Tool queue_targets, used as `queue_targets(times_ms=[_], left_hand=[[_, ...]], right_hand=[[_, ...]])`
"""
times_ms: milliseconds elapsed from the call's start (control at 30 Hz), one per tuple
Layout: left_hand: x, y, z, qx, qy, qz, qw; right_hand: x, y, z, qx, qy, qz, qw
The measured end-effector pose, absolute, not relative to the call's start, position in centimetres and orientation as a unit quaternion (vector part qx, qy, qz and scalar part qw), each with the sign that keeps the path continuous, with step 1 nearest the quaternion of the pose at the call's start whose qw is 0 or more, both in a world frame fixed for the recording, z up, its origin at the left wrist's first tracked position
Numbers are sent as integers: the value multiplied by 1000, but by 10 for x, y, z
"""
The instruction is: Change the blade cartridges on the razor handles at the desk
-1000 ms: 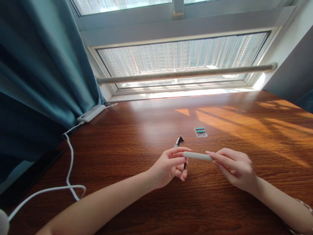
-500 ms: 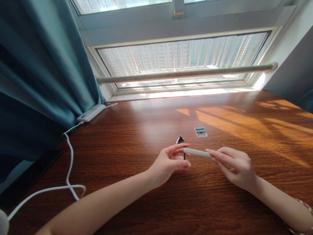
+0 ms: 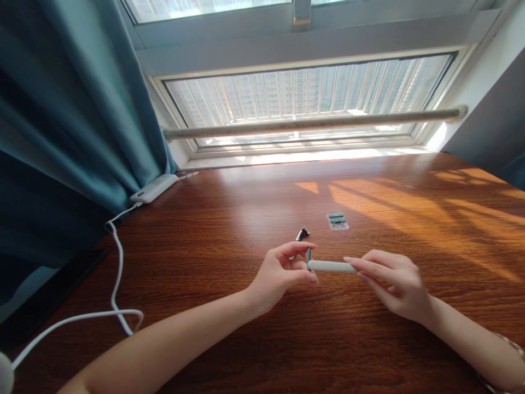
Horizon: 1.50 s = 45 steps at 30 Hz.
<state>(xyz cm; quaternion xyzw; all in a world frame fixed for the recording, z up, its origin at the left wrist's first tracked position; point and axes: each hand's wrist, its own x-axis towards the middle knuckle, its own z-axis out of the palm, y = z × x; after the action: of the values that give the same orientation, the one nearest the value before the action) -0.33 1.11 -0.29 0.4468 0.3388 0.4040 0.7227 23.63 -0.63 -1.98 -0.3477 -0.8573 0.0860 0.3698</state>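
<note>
My left hand (image 3: 283, 271), thumb and forefinger curved apart, has a small dark razor cartridge (image 3: 309, 256) with a green strip upright between them. From the right, my right hand (image 3: 394, 282) pinches the far end of a smooth white stick-like handle (image 3: 332, 266). The handle's other end meets the cartridge; whether the two are joined cannot be made out. Just behind my left hand lies a shiny black razor-like piece (image 3: 302, 234), partly hidden by the fingers. Beyond it, a clear plastic case (image 3: 338, 221) holds green-striped razor cartridges.
The brown wooden table (image 3: 229, 213) reaches a window with a metal bar (image 3: 311, 123) across it. At the left, a white device (image 3: 154, 189) with a white cable (image 3: 120, 262) lies by the blue curtain (image 3: 82, 98). Sunlight falls on the table's right side.
The handle's left end has dropped a little along the cartridge, so the handle lies more level. The cartridge has turned, and its green strip now shows. Both hands stay nearly in place.
</note>
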Motion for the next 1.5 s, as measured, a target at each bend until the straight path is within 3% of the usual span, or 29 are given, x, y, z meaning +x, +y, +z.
queue_targets(times_ms=[733, 1167, 1500], left_hand=[[-5, 8, 0, 445, 355, 372, 733], [-4, 9, 2, 451, 287, 411, 739], [-5, 9, 3, 457, 332, 428, 705]], right_hand=[[237, -5, -19, -358, -848, 68, 385], [236, -6, -20, -375, -830, 84, 404], [237, -5, -19, -345, -849, 102, 388]])
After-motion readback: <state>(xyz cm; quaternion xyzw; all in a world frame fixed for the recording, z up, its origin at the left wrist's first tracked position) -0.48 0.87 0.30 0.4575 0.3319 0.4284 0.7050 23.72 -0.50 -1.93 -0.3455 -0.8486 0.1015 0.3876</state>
